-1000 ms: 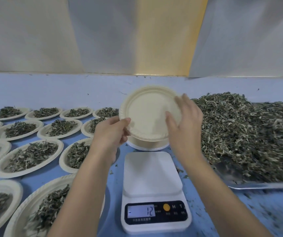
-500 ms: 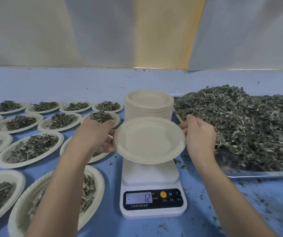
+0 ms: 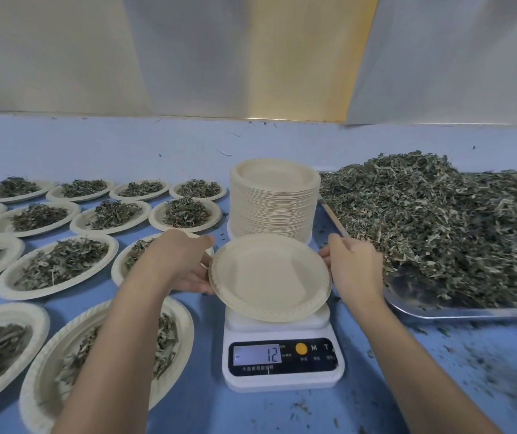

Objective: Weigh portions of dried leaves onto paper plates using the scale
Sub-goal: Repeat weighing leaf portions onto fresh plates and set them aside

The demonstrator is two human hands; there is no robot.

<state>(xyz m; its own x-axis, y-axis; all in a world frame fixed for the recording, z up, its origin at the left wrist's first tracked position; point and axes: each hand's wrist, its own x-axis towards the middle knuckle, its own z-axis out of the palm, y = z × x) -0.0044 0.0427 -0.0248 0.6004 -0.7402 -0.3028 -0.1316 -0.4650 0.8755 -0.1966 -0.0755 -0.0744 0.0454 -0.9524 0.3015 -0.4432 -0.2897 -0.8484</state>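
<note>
Over the platform of the scale [image 3: 282,383]: empty paper plate [image 3: 269,277], nearly flat, near edge dipped slightly toward the camera. Contact with the platform not determinable.

Pinched at the left rim by the left hand [image 3: 182,264], fingers beneath the rim, thumb above it. Pinched at the right rim by the right hand [image 3: 354,264], fingers curled round the edge.

Against 1.0 s ago: no longer tipped up face-on in front of the stack of plates [image 3: 274,198]; now lying close to level, lower, and forward of the stack.

Against 0.5 s ago: lower again and nearer the platform; same two rim grips.

Display reading −12, unchanged across all three frames.

Stack standing just behind the scale, its top in full view.

Right of the scale: heap of dried leaves [image 3: 438,227] on a metal tray [image 3: 469,313], no hand on it.

Left: filled plates [image 3: 60,264] in rows on the blue table [image 3: 250,411], one lying beneath the left forearm.

Loose leaf crumbs scattered over the table right of the scale.
</note>
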